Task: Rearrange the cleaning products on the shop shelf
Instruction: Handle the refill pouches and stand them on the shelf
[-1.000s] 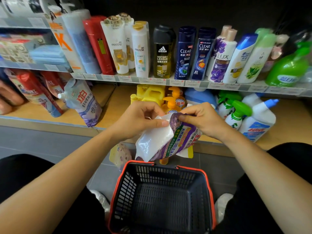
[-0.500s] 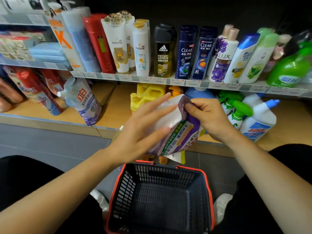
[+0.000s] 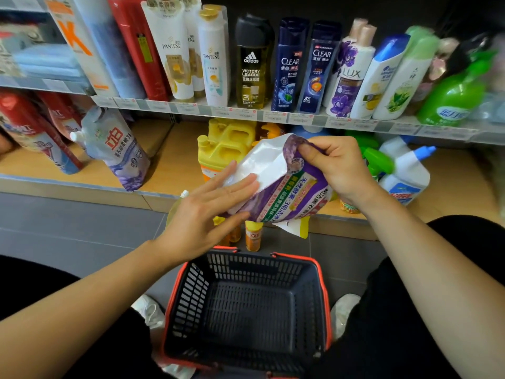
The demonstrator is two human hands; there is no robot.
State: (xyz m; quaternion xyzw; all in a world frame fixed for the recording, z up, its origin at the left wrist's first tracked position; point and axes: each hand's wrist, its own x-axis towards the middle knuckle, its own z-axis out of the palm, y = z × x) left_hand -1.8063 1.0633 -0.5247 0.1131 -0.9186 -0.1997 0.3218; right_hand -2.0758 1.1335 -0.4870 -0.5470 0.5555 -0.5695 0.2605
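Pouch [image 3: 276, 184], soft purple-and-white plastic, pinched at top corner by right hand [image 3: 336, 168]; left hand [image 3: 210, 212] flat, fingers straight, against white side. Likely mid-placement: next, upright onto wooden lower shelf [image 3: 175, 160].

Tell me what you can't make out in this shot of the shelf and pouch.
Head view throughout.
Purple pouch: label partly covered by the right hand and left hand.
Orange bottles: tops hidden behind the pouch.
Price tags: too small, blurred.
Green spray bottle near the right edge: label blurred.
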